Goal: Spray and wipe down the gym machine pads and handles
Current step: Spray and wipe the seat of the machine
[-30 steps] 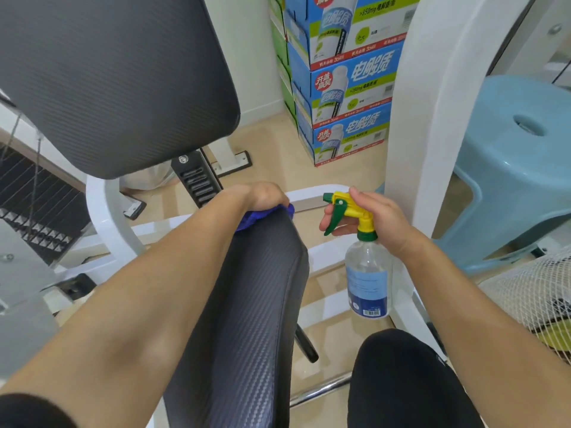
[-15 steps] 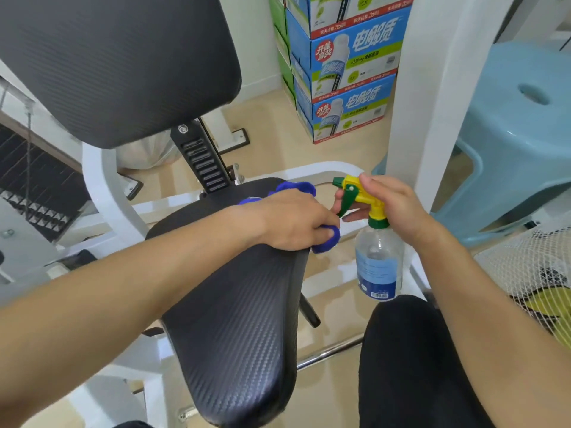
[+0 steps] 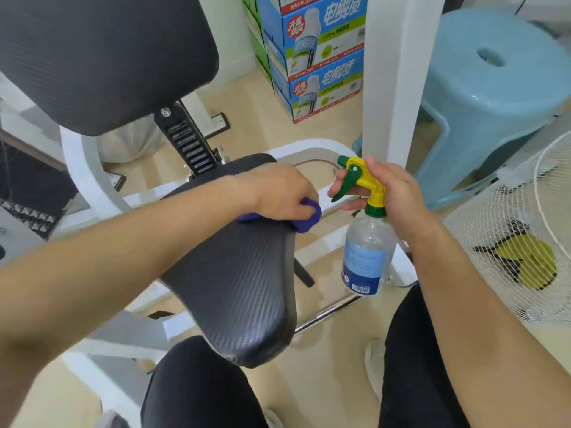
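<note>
The black textured seat pad of the gym machine slopes toward me at centre. My left hand grips a blue cloth and presses it on the pad's far right edge. The black back pad stands upright at the upper left. To the right of the seat, my right hand holds a clear spray bottle by its yellow and green trigger head, off the pad, nozzle pointing left toward the cloth. Most of the cloth is hidden under my fingers.
The white machine frame rises behind my right hand. A light blue plastic stool stands at the right, a white fan cage below it. Stacked drink cartons stand at the back. My knees in black trousers flank the seat.
My left hand has drawn the blue cloth back from the seat's far end and along its right edge toward me. The bottle has stayed in my right hand beside the seat.
</note>
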A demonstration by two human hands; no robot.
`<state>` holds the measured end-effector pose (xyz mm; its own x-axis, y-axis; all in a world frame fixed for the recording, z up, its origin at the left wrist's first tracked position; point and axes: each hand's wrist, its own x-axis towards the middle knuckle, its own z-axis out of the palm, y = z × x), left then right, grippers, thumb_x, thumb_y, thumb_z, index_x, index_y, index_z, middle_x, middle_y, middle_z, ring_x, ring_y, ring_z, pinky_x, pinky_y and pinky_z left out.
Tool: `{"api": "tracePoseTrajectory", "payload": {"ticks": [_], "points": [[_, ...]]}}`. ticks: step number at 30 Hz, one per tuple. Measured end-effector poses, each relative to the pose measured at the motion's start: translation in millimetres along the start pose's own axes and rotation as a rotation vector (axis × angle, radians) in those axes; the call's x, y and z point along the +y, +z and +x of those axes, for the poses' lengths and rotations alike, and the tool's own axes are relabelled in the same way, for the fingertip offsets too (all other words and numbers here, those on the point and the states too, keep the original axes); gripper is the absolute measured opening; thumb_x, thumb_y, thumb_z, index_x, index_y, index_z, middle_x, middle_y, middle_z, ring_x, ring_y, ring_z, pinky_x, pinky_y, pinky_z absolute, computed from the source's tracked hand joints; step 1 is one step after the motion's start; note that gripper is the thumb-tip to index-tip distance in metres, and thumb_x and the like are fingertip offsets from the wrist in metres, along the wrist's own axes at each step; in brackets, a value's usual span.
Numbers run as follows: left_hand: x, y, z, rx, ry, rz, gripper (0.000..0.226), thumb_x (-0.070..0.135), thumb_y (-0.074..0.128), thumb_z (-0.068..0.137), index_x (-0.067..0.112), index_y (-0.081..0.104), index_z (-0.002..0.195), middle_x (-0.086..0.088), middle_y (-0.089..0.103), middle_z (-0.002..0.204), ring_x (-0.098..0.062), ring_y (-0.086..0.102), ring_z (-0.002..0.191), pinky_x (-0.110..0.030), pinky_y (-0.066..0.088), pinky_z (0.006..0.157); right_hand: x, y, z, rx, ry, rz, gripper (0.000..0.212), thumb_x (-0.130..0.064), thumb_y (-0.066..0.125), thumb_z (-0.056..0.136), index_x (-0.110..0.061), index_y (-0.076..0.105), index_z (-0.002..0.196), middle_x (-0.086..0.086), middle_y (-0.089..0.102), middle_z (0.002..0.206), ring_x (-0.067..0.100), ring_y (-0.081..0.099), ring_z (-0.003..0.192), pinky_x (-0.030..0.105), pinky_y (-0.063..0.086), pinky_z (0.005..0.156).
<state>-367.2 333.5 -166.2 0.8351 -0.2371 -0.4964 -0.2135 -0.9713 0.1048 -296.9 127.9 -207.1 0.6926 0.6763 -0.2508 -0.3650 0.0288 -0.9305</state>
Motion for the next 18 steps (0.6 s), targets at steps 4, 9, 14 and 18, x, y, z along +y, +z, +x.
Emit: {"api": "tracePoseTrajectory", "payload": {"ticks": [4, 9, 14, 18], "points": [[-7.0, -10.1, 28.9, -0.032, -0.143, -0.074, 0.020, 0.038, 0.049, 0.092, 0.026, 0.063, 0.084, -0.002, 0.064, 0.085, -0.027, 0.057, 0.085, -0.036, 0.049, 0.074, 3.0, 3.8, -12.7, 0.060, -0.005, -0.015, 0.046, -0.043, 0.047, 0.104, -0.006, 0.074, 0.100, 0.019, 0.078, 0.094, 0.038, 0.072, 0.095, 0.040, 0.058, 0.075], [41.2, 9.5, -24.3, -0.072, 0.055, 0.036, 0.027, 0.043, 0.055, 0.085, 0.024, 0.058, 0.066, 0.003, 0.054, 0.060, -0.020, 0.055, 0.067, -0.033, 0.047, 0.064, 6.5, 26.1, -42.8, 0.163, -0.006, -0.096, 0.043, -0.038, 0.045, 0.110, -0.006, 0.072, 0.100, 0.018, 0.076, 0.093, 0.028, 0.074, 0.089, 0.044, 0.054, 0.080], [75.9, 18.4, -90.1, -0.083, 0.140, -0.087, 0.025, 0.051, 0.048, 0.073, 0.034, 0.066, 0.076, 0.002, 0.059, 0.062, -0.019, 0.058, 0.070, -0.034, 0.051, 0.067, 13.1, 45.6, -83.3, 0.196, -0.011, -0.064, 0.045, -0.045, 0.047, 0.103, -0.006, 0.071, 0.103, 0.019, 0.077, 0.096, 0.025, 0.075, 0.088, 0.029, 0.050, 0.056], [99.6, 24.6, -119.7, -0.076, 0.133, -0.157, 0.019, 0.043, 0.052, 0.078, 0.033, 0.068, 0.081, 0.004, 0.064, 0.071, -0.016, 0.059, 0.074, -0.033, 0.052, 0.071, 23.3, 42.5, -99.3, 0.078, -0.015, 0.005, 0.047, -0.047, 0.048, 0.096, -0.007, 0.072, 0.099, 0.021, 0.077, 0.094, 0.034, 0.075, 0.092, 0.026, 0.046, 0.046]]}}
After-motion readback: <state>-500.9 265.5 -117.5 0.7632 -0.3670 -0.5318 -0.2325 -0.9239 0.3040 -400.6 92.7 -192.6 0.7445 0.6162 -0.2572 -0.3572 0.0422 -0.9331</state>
